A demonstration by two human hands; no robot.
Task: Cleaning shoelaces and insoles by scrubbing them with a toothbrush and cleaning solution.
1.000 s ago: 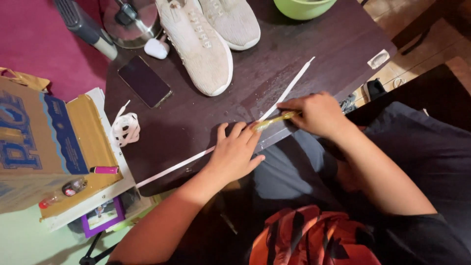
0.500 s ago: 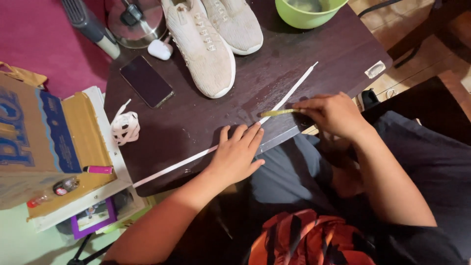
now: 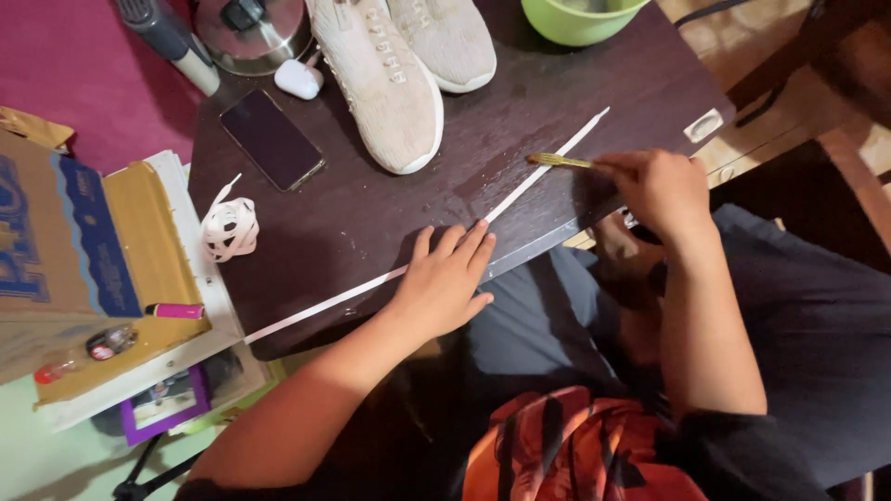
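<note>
A long white shoelace (image 3: 543, 169) lies stretched flat across the dark wooden table (image 3: 371, 223). My left hand (image 3: 444, 281) presses flat on the lace near the table's front edge, fingers apart. My right hand (image 3: 661, 190) grips a small yellow-bristled brush (image 3: 560, 160) whose bristles rest on the lace to the right of my left hand. Two beige knit sneakers (image 3: 385, 74) without laces sit at the far side of the table.
A black phone (image 3: 272, 139), a white earbud case (image 3: 299, 80), a metal pot (image 3: 252, 32), a green bowl (image 3: 577, 14) and a rolled white lace (image 3: 229, 228) sit on the table. Left of it is a cardboard box (image 3: 74, 241) with a pink lighter (image 3: 174, 311).
My right hand has slid the brush along the lace toward the right end. My left hand has stayed pressed on the lace.
</note>
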